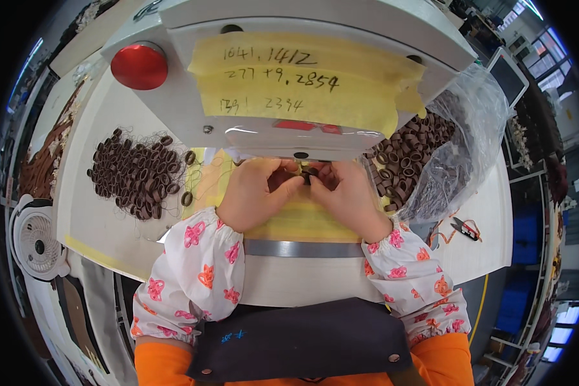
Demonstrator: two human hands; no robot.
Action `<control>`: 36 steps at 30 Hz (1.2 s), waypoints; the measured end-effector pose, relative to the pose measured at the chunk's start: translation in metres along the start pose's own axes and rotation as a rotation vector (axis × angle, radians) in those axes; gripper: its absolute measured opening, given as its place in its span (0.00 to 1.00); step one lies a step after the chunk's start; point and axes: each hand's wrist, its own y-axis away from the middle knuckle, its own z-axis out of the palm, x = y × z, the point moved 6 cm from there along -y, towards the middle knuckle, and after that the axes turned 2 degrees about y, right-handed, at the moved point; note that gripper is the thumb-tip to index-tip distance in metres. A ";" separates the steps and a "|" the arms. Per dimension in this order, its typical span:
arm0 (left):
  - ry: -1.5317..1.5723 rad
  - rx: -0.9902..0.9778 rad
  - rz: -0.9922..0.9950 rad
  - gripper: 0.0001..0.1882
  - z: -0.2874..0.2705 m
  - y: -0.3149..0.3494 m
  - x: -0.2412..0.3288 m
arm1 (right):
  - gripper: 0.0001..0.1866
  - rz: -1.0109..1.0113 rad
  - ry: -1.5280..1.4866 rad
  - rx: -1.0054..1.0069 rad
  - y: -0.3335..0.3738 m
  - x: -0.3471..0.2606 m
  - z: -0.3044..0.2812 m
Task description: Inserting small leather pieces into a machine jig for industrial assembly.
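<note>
A small dark brown loop (309, 174) is pinched between the fingertips of both hands, just below the white sewing machine head (206, 138). My left hand (254, 196) closes on it from the left, thumb against bent fingers. From the right, my right hand (350, 199) grips it the same way. The fingers and the machine's edge hide part of the loop, and the needle area does not show. Beneath my hands the machine bed is covered with yellow tape (289, 222).
Left lies a heap of brown loops (138, 174) with loose threads. At right, more loops (408, 151) spill from a clear plastic bag (457, 157). Thread snips (464, 228) lie near the right table edge. The machine carries a red knob (139, 66). A white fan (38, 241) stands far left.
</note>
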 end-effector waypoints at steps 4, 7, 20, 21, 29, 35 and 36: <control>-0.065 -0.110 0.081 0.09 0.005 -0.005 0.009 | 0.10 -0.247 0.116 0.076 0.007 -0.014 0.002; -0.184 -0.116 0.117 0.08 0.004 -0.004 0.004 | 0.10 -0.364 0.132 0.084 0.009 -0.016 0.005; -0.099 -0.083 0.063 0.05 -0.001 -0.004 -0.001 | 0.09 -0.509 0.699 0.439 0.003 -0.024 -0.059; -0.074 -0.070 0.028 0.06 -0.002 -0.004 -0.001 | 0.10 -0.548 0.645 0.407 0.007 -0.034 -0.049; -0.017 -0.055 -0.084 0.09 -0.005 0.000 -0.010 | 0.06 -0.591 0.351 -0.022 0.017 -0.025 0.021; -0.010 -0.339 -0.016 0.12 -0.002 -0.003 0.001 | 0.05 -0.243 0.154 -0.087 0.007 -0.008 0.007; -0.023 -0.367 -0.012 0.12 -0.001 -0.003 0.001 | 0.06 -0.249 0.151 -0.086 0.007 -0.008 0.007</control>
